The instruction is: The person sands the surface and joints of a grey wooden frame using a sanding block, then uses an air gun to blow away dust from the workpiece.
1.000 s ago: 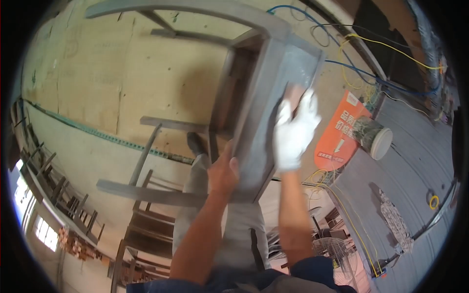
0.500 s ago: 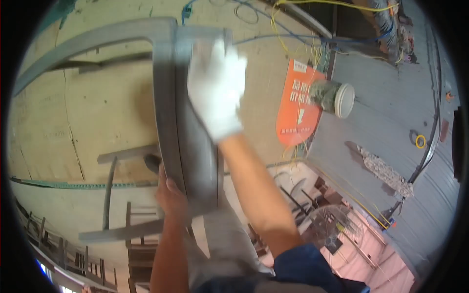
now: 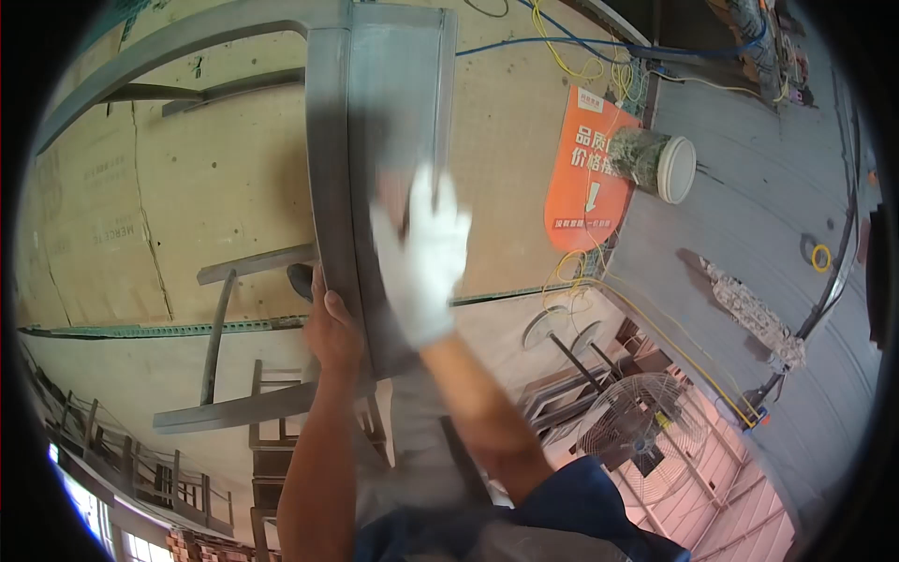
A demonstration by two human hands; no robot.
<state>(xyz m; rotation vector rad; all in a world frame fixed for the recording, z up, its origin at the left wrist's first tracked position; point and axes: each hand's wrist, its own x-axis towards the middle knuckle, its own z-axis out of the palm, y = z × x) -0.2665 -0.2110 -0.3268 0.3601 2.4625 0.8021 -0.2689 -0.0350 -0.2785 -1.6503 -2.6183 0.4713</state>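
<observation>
A grey wooden chair frame (image 3: 330, 197) stands in front of me, its broad flat panel (image 3: 421, 84) facing up towards me. My left hand (image 3: 332, 328), bare, is closed on the frame's left edge, thumb on the near face and the other fingers hidden behind it. My right hand (image 3: 421, 253), in a white glove, is bent over the lower half of the panel. Under its fingers shows a blurred reddish-brown patch, too smeared to name. A curved rail (image 3: 169, 56) and legs (image 3: 234, 412) of the frame reach out to the left.
Beneath lies a tan board floor (image 3: 234, 187). At the right are an orange sign (image 3: 585, 178), a stained bucket (image 3: 655, 164), yellow and blue cables (image 3: 562, 47) and a dusty roller-like thing (image 3: 754, 314). A wire-caged fan (image 3: 641, 431) and stacked chairs (image 3: 140, 468) stand nearer me.
My right hand has slid down the panel, from near its top towards the lower half. My left hand keeps its hold. The whole view has shifted slightly.
</observation>
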